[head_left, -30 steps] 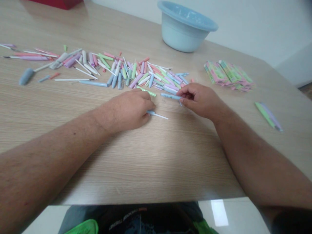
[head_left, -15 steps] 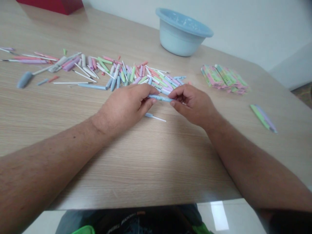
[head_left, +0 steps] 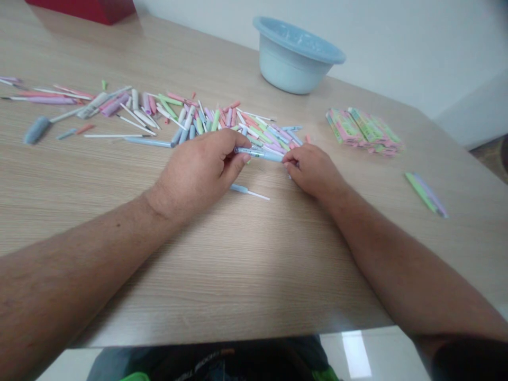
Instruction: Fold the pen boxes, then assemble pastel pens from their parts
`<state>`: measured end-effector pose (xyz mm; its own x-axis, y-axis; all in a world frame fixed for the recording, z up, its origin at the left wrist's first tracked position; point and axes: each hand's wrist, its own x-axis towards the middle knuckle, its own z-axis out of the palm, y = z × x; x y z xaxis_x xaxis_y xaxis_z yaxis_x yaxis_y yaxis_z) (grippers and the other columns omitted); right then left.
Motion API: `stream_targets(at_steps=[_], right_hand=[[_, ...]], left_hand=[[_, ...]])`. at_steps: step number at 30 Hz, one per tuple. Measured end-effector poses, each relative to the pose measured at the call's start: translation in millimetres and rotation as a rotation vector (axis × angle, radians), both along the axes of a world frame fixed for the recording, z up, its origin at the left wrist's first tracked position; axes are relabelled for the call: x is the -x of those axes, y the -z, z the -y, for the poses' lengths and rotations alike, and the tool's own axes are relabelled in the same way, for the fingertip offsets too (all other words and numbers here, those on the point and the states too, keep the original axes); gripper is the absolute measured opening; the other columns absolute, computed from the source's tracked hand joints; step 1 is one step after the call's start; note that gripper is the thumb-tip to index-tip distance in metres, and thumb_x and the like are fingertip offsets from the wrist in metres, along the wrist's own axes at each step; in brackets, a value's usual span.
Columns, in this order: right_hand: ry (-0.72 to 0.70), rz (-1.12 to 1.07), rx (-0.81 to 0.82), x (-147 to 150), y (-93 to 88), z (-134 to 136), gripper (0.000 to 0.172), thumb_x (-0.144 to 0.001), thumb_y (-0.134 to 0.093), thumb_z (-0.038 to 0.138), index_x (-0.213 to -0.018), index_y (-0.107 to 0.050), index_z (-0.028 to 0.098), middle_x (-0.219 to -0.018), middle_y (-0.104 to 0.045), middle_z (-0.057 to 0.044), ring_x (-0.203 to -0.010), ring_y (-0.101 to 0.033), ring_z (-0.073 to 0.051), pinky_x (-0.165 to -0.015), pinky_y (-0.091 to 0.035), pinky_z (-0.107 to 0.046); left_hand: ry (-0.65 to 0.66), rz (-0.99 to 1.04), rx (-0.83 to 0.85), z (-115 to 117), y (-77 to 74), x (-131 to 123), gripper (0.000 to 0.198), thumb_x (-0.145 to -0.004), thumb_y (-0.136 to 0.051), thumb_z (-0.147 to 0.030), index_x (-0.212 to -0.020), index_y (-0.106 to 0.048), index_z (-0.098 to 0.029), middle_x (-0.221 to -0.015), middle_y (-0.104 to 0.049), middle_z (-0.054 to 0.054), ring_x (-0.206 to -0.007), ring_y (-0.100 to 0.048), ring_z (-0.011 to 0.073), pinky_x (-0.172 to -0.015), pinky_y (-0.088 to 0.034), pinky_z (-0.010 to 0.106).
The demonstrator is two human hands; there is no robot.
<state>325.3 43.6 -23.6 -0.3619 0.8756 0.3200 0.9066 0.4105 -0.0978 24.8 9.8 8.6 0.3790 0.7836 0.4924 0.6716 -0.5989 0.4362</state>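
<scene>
Wood-grain tabletop point(head_left: 254, 264) lies beneath both inward-angled forearms point(head_left: 115, 233). Left hand point(head_left: 200, 169) and right hand point(head_left: 313, 170), backs upward, clamp thumb and fingers on opposite ends of a light-blue pen point(head_left: 266, 155), spanning between the fingertips.

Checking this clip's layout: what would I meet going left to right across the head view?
Red box, left hand, light-blue pen held by both hands, right hand, stacked pink-and-green packs, side-by-side green and purple pens.
</scene>
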Motion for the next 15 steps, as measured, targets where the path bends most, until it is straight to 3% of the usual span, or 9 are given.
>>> stream_targets(at_steps=[9, 15], right_hand=[[0.073, 0.089, 0.078, 10.3, -4.2, 5.0, 0.021, -0.102, -0.065, 0.023, -0.107, -0.083, 0.015, -0.112, -0.084, -0.019, -0.115, -0.071, -0.037, -0.112, -0.051, -0.053], [0.027, 0.083, 0.096, 11.2, -5.3, 7.6, 0.02, -0.104, -0.063, 0.021, -0.101, -0.082, 0.019, -0.11, -0.084, -0.015, -0.118, -0.071, -0.036, -0.114, -0.049, -0.053]], left_hand=[[0.015, -0.003, 0.034, 3.4, -4.7, -1.3, 0.03, -0.109, -0.062, -0.026, -0.132, -0.078, -0.018, -0.118, -0.083, 0.008, -0.107, -0.076, 0.026, -0.098, -0.058, 0.038], [0.026, -0.011, 0.031, 3.2, -3.9, -0.6, 0.032, -0.109, -0.061, -0.026, -0.134, -0.078, -0.015, -0.119, -0.083, 0.009, -0.109, -0.076, 0.0256, -0.1, -0.058, 0.038]])
